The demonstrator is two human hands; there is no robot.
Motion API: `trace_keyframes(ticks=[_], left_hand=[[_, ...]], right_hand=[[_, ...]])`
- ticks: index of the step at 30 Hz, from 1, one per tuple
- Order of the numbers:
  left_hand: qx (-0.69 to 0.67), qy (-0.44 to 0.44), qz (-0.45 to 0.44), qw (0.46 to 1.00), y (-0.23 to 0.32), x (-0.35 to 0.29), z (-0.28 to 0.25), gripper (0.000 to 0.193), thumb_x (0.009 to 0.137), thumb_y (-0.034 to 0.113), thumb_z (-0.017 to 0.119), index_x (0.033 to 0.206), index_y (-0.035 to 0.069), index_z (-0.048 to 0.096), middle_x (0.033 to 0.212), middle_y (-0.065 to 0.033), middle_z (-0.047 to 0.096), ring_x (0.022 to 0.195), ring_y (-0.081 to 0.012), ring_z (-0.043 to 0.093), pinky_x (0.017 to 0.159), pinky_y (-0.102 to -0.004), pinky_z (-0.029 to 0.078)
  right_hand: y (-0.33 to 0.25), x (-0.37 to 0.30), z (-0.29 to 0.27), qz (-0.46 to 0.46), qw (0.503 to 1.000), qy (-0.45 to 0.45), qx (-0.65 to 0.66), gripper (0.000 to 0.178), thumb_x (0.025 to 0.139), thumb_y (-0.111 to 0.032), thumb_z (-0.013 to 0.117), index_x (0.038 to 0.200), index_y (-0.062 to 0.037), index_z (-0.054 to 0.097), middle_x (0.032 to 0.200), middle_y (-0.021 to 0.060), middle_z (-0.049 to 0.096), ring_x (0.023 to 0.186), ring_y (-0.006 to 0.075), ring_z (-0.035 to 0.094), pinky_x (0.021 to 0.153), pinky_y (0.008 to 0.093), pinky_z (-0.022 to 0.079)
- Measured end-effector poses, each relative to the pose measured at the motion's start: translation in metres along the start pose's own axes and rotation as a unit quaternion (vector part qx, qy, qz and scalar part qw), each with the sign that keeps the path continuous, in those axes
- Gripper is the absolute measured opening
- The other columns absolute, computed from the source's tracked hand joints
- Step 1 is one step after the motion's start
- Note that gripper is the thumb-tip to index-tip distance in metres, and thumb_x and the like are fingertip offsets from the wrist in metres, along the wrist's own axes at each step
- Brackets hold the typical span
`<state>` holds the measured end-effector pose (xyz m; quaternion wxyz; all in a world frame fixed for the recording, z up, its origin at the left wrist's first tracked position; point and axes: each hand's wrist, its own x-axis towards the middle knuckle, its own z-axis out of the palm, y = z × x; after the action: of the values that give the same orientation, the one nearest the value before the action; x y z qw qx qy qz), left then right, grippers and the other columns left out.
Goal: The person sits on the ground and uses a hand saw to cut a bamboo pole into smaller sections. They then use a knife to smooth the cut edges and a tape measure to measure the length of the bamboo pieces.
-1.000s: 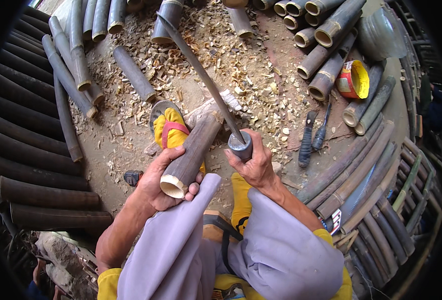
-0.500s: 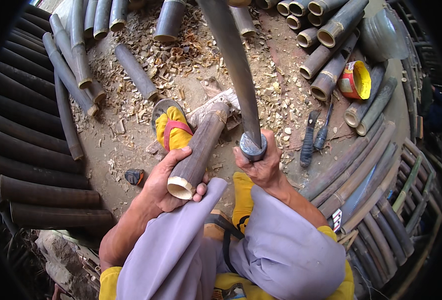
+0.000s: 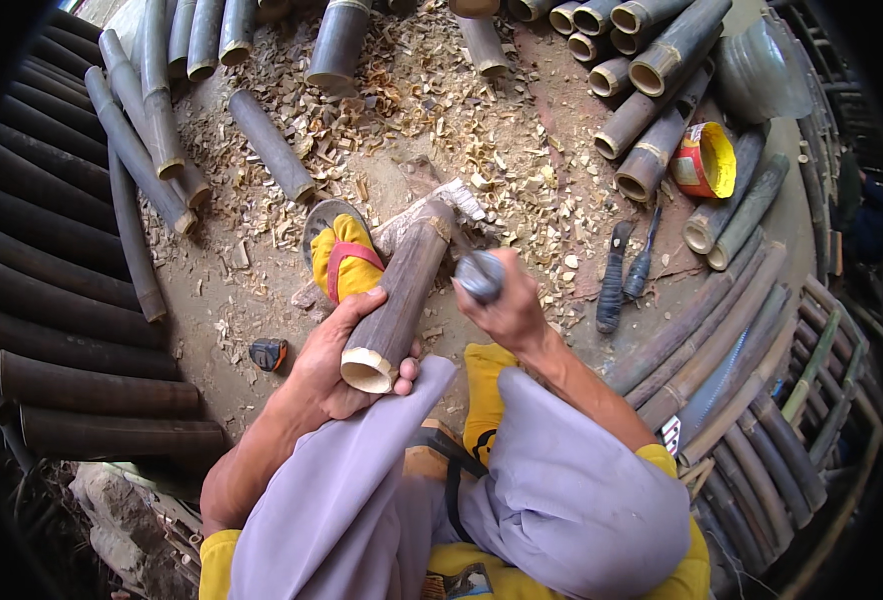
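Note:
My left hand (image 3: pixel 324 365) is wrapped round the near end of a dark bamboo tube (image 3: pixel 400 305). The tube slants away from me, its pale hollow end facing me and its far end at a pale piece of wood (image 3: pixel 470 200) on the ground. In my right hand (image 3: pixel 518 315) is the round grey handle of a machete (image 3: pixel 480 277), just right of the tube. Its blade is smeared by motion and mostly hidden; a bit shows beside the tube's far end. My foot in a yellow sock and sandal (image 3: pixel 347 255) stands left of the tube.
Wood chips (image 3: pixel 442 110) cover the ground ahead. Bamboo tubes (image 3: pixel 667 60) are piled at the far right, near a red and yellow tin (image 3: pixel 704 160). Two dark-handled tools (image 3: pixel 614 275) lie right of my right hand. A small black and orange object (image 3: pixel 269 353) lies left.
My right hand has swung the machete down and away, so the raised blade has dropped to the tube's far end. The left hand and tube have barely shifted.

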<state>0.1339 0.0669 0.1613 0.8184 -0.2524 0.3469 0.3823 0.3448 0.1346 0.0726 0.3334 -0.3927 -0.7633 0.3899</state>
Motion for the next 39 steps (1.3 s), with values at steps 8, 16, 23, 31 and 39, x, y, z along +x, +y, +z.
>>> trace_keyframes(ticks=[8,16,23,31,39], left_hand=[[-0.013,-0.014,0.011,1.0,0.0,-0.002,-0.006,0.046,0.093,0.037,0.051,0.116,-0.002,0.041,0.079,-0.0209,0.059,0.063,-0.0324,0.062,0.052,-0.0435,0.056],[0.032,0.029,0.02,0.999,-0.003,0.006,0.003,0.045,0.094,0.036,0.051,0.116,-0.001,0.042,0.079,-0.0208,0.059,0.063,-0.0326,0.062,0.053,-0.0435,0.056],[-0.028,-0.022,0.011,0.999,-0.001,0.001,-0.003,0.045,0.094,0.036,0.05,0.117,-0.001,0.041,0.08,-0.0212,0.059,0.063,-0.0328,0.062,0.053,-0.0446,0.056],[-0.006,-0.002,0.011,1.0,-0.004,0.001,-0.004,0.046,0.093,0.037,0.05,0.118,0.0,0.041,0.08,-0.0208,0.058,0.063,-0.0318,0.062,0.051,-0.043,0.056],[-0.057,-0.028,-0.001,0.998,-0.001,0.004,-0.003,0.046,0.094,0.038,0.047,0.123,0.003,0.04,0.084,-0.0209,0.057,0.063,-0.0292,0.06,0.052,-0.0416,0.056]], right_hand=[[-0.034,0.01,-0.01,0.118,0.991,-0.055,0.042,0.033,0.079,-0.013,0.071,0.1,-0.0005,0.048,0.074,0.0155,0.064,0.068,0.0257,0.068,0.058,0.0355,0.053],[0.028,0.001,0.002,0.153,0.978,-0.131,-0.044,0.035,0.077,-0.013,0.071,0.097,0.0011,0.046,0.073,0.0197,0.063,0.069,0.0349,0.067,0.056,0.039,0.054],[-0.042,0.011,-0.013,0.029,0.998,0.038,0.046,0.034,0.078,-0.011,0.073,0.101,-0.0016,0.05,0.073,0.0107,0.061,0.064,0.0157,0.063,0.056,0.032,0.052],[0.007,0.0,-0.014,0.191,0.975,-0.117,-0.011,0.032,0.079,-0.015,0.071,0.096,-0.0005,0.048,0.073,0.0186,0.064,0.071,0.0334,0.068,0.057,0.0394,0.053],[0.018,-0.01,0.005,0.128,0.99,-0.052,-0.015,0.035,0.079,-0.015,0.071,0.1,-0.0003,0.048,0.073,0.0171,0.065,0.068,0.0331,0.068,0.055,0.0388,0.052]])
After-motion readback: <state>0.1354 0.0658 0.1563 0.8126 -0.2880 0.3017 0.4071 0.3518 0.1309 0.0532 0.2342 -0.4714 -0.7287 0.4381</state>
